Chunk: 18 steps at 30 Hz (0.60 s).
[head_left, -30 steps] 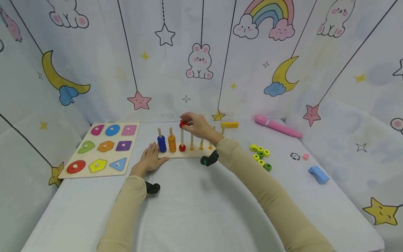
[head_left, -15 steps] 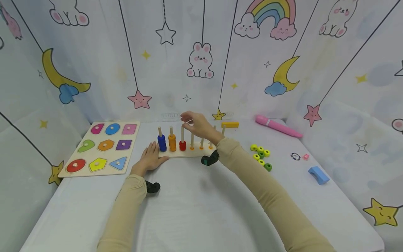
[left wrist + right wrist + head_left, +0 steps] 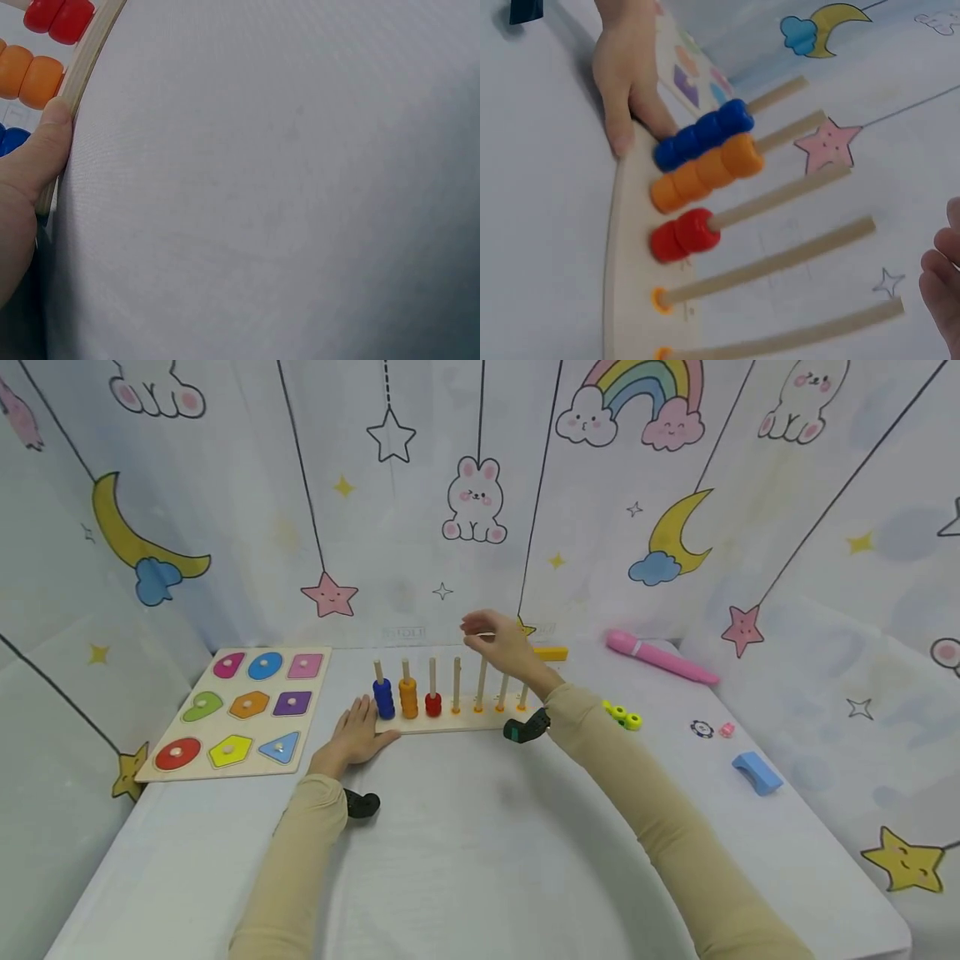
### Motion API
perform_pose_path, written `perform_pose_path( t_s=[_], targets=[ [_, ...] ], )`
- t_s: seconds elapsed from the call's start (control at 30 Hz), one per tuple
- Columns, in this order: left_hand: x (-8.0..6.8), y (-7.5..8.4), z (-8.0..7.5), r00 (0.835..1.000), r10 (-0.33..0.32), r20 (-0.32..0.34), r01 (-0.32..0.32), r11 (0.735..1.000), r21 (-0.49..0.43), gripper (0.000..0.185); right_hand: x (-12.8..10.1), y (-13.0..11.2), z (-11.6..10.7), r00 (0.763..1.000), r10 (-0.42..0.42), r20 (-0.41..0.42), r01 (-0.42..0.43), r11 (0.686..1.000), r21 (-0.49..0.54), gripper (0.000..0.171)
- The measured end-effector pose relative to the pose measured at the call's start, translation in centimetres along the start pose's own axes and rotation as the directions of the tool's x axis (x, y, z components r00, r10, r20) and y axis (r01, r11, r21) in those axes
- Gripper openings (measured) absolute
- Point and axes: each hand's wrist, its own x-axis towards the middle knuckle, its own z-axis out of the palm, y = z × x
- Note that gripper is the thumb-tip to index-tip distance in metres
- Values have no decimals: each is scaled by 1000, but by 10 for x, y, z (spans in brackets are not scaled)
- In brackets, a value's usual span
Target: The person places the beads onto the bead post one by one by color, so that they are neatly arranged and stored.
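Note:
A wooden bead stacker (image 3: 450, 724) with a row of upright pegs stands at the back of the table. Blue beads (image 3: 383, 699) fill much of its leftmost peg, and orange beads (image 3: 408, 698) are stacked beside them. Two red beads (image 3: 684, 235) sit low on the third peg; the pegs to the right carry none. My left hand (image 3: 352, 737) rests at the stacker's left end, fingers extended, with the thumb (image 3: 51, 142) against the front edge. Above the right-hand pegs my right hand (image 3: 501, 643) hovers, fingers loosely bent, with nothing visible in it.
A shape puzzle board (image 3: 247, 703) lies at the left. Yellow-green beads (image 3: 632, 722) are partly hidden behind my right sleeve. Farther right are a pink pen-shaped toy (image 3: 663, 658), a small round piece (image 3: 702, 729) and a blue block (image 3: 757, 773). Behind the stacker is a yellow block (image 3: 552, 653).
My right hand let a red bead go onto the third peg, where it dropped onto another red one. Then the hand moved right. My left hand stayed in place.

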Motion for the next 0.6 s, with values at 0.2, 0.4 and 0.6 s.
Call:
perform_pose_path(
  t_s=[0.2, 0.4, 0.6],
  targets=[
    [-3, 2, -2, 1000, 4, 0, -4, 1000, -14, 87, -21, 20, -48, 992, 51, -117, -56, 998, -39, 30],
    [-3, 2, -3, 1000, 5, 3, -5, 1000, -11, 88, -62, 48, -93, 973, 182, -145, -188, 982, -30, 31],
    [-1, 1, -3, 1000, 5, 10, -5, 1000, 15, 84, -124, 79, -127, 943, 311, -118, -320, 945, -66, 37]
  ],
)
